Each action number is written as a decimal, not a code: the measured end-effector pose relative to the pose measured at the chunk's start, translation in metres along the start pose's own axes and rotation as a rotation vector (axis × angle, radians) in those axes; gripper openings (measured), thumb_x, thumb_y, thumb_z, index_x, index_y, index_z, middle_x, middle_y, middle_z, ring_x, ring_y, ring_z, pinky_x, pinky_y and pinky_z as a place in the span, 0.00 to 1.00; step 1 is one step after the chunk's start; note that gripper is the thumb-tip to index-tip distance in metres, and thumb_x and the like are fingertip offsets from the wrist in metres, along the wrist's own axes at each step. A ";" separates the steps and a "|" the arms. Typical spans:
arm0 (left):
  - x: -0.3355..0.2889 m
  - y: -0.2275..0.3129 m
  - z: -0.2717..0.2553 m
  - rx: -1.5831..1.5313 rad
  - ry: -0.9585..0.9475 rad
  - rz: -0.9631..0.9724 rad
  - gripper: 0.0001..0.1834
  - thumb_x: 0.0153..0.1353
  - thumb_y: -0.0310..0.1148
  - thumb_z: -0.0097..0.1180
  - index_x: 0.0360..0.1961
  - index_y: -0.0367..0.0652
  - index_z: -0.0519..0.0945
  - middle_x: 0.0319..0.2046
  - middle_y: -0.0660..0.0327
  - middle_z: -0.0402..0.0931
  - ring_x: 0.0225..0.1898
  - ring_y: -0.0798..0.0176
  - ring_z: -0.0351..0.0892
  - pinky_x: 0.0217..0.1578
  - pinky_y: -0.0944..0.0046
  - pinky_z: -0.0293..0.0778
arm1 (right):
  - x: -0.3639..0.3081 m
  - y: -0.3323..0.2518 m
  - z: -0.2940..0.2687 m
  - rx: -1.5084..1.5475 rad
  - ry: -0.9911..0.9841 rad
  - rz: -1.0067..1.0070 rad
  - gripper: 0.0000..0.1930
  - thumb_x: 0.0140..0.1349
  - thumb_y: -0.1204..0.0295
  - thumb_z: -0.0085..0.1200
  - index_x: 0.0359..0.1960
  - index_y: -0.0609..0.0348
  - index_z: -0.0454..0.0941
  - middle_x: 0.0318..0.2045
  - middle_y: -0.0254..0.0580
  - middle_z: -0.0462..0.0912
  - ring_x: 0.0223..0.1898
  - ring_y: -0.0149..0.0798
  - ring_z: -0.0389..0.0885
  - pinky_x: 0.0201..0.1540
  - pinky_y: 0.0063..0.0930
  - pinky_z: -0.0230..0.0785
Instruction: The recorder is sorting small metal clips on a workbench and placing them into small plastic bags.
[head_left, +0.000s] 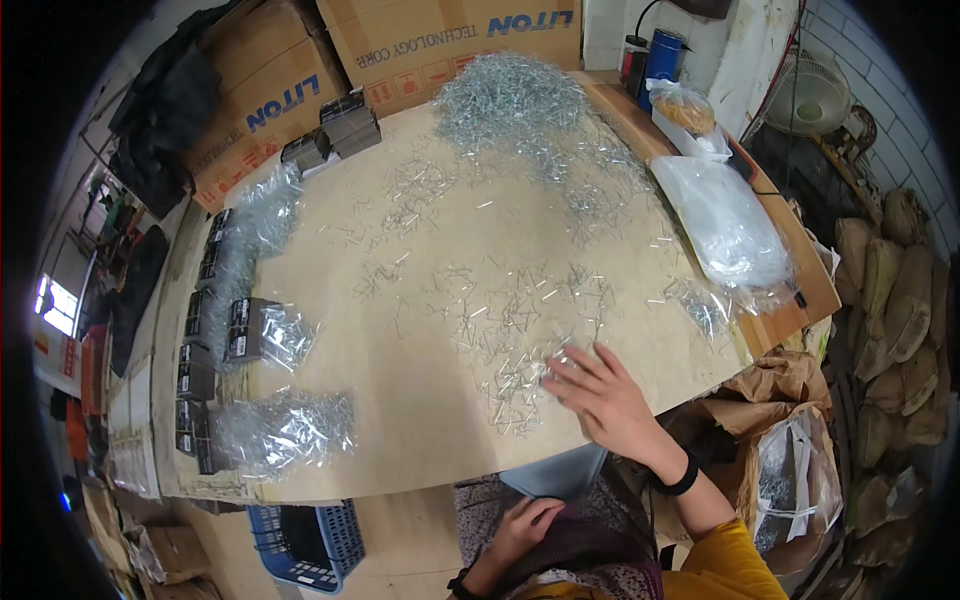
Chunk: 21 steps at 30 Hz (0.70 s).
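Note:
My right hand (607,398) lies over the near part of the table with its fingers spread, at the edge of a loose scatter of thin, shiny metal pins (512,390). Its fingers are slightly blurred. Close to my lap, my left hand (522,528) is closed at the lower edge of a grey-blue plastic pan (557,474), whose far side sits under the table's front edge. More pins lie strewn across the wooden tabletop (400,430), and a large heap of pins (512,95) rises at the far end.
Filled clear bags (290,430) and small dark boxes (196,372) line the left side. A stack of clear plastic bags (722,220) rests on the right ledge. Cardboard cartons (440,50) stand behind. Below are a blue basket (305,545) and, at right, an open paper sack (790,470).

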<state>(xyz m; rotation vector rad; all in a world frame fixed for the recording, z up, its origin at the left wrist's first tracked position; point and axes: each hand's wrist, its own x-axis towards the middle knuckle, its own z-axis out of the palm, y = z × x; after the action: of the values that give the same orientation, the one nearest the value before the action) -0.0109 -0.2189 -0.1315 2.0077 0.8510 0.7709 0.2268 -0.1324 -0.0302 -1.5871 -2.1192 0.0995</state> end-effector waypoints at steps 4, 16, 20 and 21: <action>0.002 0.000 0.003 -0.043 0.001 -0.030 0.08 0.53 0.22 0.66 0.36 0.40 0.83 0.36 0.61 0.83 0.34 0.58 0.82 0.36 0.63 0.79 | -0.005 0.005 0.007 0.196 -0.014 -0.095 0.27 0.51 0.83 0.50 0.55 0.51 0.77 0.61 0.38 0.74 0.64 0.46 0.67 0.69 0.48 0.53; 0.001 0.003 0.004 -0.006 0.023 0.028 0.07 0.52 0.23 0.67 0.33 0.40 0.84 0.34 0.62 0.84 0.34 0.59 0.82 0.36 0.64 0.77 | -0.002 -0.015 0.001 0.221 -0.045 -0.100 0.27 0.45 0.86 0.50 0.51 0.57 0.78 0.60 0.42 0.75 0.63 0.48 0.68 0.65 0.44 0.59; 0.002 0.004 0.005 -0.181 0.034 -0.125 0.07 0.52 0.23 0.68 0.33 0.41 0.85 0.33 0.60 0.84 0.34 0.59 0.81 0.37 0.63 0.77 | 0.005 -0.005 -0.001 0.323 0.193 0.134 0.29 0.45 0.91 0.45 0.52 0.61 0.78 0.58 0.46 0.76 0.64 0.50 0.68 0.67 0.45 0.57; 0.003 0.006 0.004 -0.175 0.025 -0.123 0.07 0.52 0.22 0.67 0.34 0.41 0.84 0.34 0.60 0.84 0.35 0.58 0.82 0.38 0.63 0.77 | 0.007 -0.002 -0.001 0.192 0.300 0.243 0.28 0.44 0.91 0.46 0.51 0.64 0.77 0.57 0.47 0.77 0.63 0.51 0.69 0.68 0.47 0.58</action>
<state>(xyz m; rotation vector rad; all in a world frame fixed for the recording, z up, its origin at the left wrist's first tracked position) -0.0042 -0.2209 -0.1281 1.7784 0.8815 0.7743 0.2237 -0.1264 -0.0262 -1.6235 -1.6362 0.1315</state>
